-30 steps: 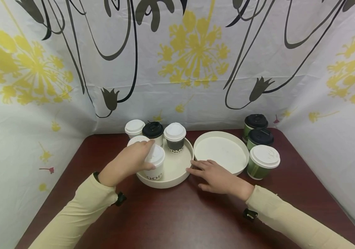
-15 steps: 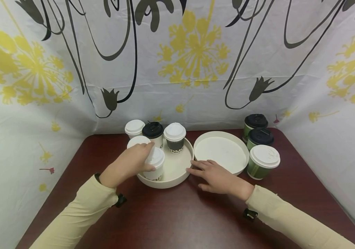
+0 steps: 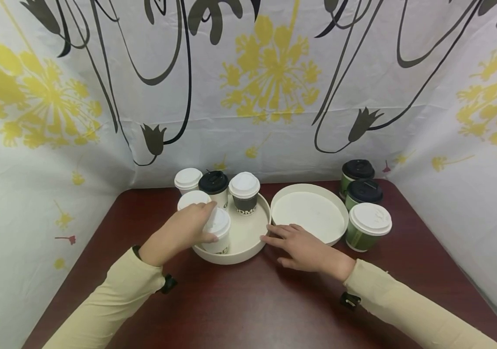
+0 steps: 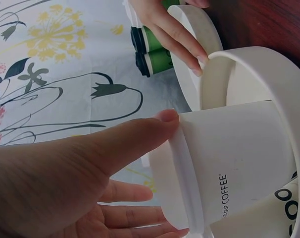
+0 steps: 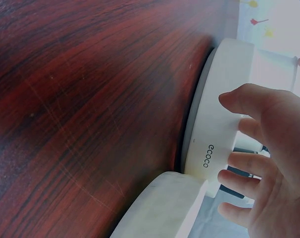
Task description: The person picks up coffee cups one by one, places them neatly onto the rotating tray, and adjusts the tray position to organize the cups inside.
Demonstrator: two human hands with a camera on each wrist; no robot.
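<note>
My left hand (image 3: 178,232) holds a white paper coffee cup (image 3: 219,230) by its white lid, thumb on one side and fingers on the other. The cup stands at the front left inside a round cream tray (image 3: 252,232). In the left wrist view, small "COFFEE" lettering shows on the cup's wall (image 4: 239,153). With fingers spread and mostly straight, my right hand (image 3: 301,247) touches this tray's right rim. Around the held cup are a white-lidded cup (image 3: 193,198) partly behind the hand, a black-lidded cup (image 3: 214,183) and a dark-sleeved cup (image 3: 245,191).
A second round tray (image 3: 309,213) sits against the first one's right side, with nothing in it. To its right stand a white-lidded green cup (image 3: 367,228) and two black-lidded green cups (image 3: 364,192). Another white-lidded cup (image 3: 188,178) is at the back left. Patterned cloth (image 3: 270,145) encloses the table.
The held cup has turned in my left hand, its printed lettering shifting to the right and partly out of sight. My right hand and the trays stay in place.
</note>
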